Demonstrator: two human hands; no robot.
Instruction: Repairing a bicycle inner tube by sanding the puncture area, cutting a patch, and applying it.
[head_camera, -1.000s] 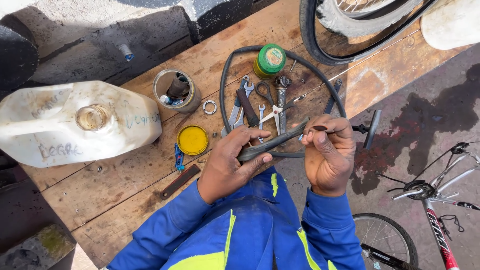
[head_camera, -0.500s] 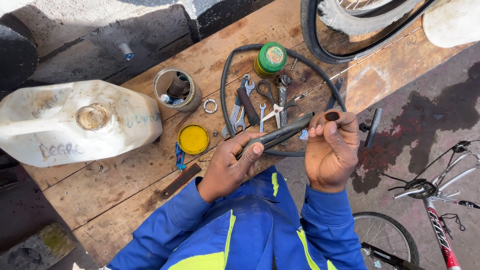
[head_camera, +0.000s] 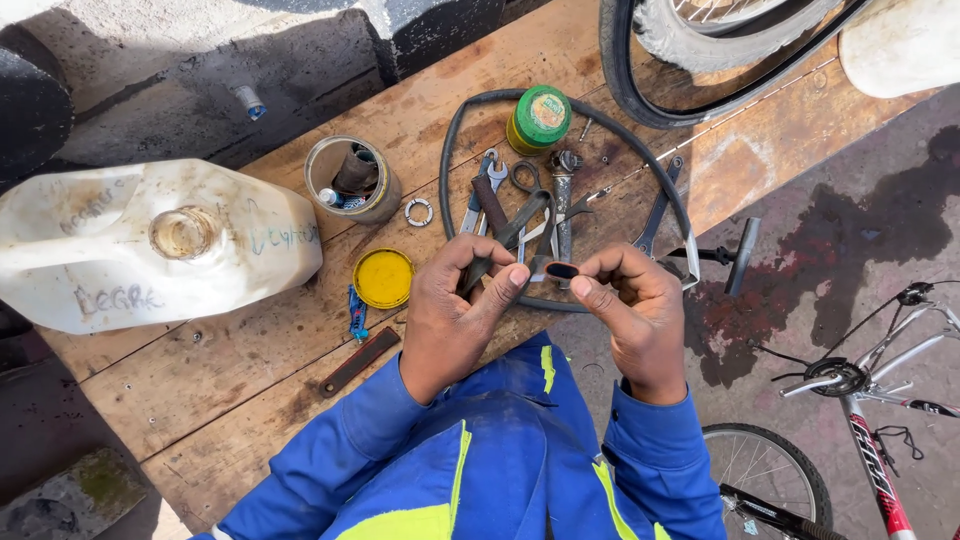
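both hands (head_camera: 545, 310) pinching black rubber tube (head_camera: 561, 271)

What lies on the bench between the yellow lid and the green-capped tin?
In the head view, a small metal ring and a cluster of hand tools lie between the yellow lid and green-capped tin.

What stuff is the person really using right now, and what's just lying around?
In use:
left hand
right hand
small black rubber piece
black inner tube

Lying about:
wrenches
green-lidded tin
yellow lid
white jug
open can
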